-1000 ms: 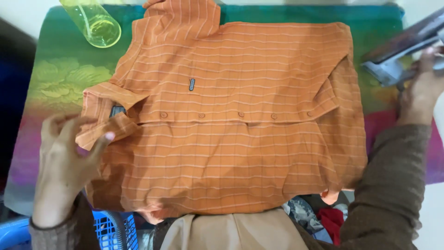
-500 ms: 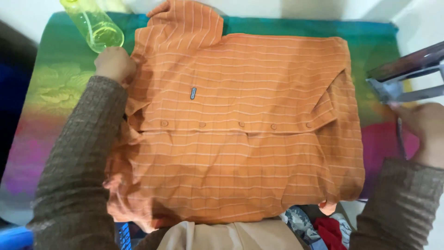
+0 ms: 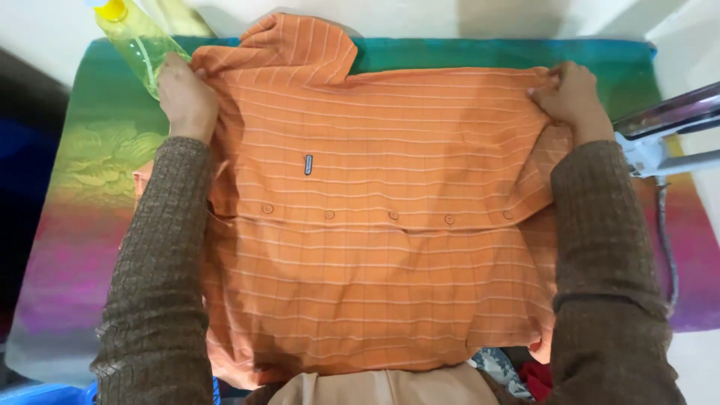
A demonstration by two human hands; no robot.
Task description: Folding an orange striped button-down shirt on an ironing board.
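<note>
On the table [image 3: 90, 187], which wears a cloth of green, yellow and pink, lies your orange striped shirt [image 3: 375, 225]. It is spread flat and takes up most of the middle, with its row of buttons running across from side to side. A short sleeve sticks up at the far edge.

Your left hand [image 3: 184, 97] is at the far left corner of the shirt. Its grip is closed on the shirt's edge there. Your right hand [image 3: 570, 97] is at the far right corner, and its fingers are pinched shut on the cloth too. Both of your arms in brown knit sleeves lie along the sides of the shirt.

Just beside your left hand is a yellow-green plastic bottle [image 3: 135, 41], lying tilted on the table. Near your right hand, at the right edge, sits a clothes iron [image 3: 660, 139] with a grey cord hanging down.
</note>
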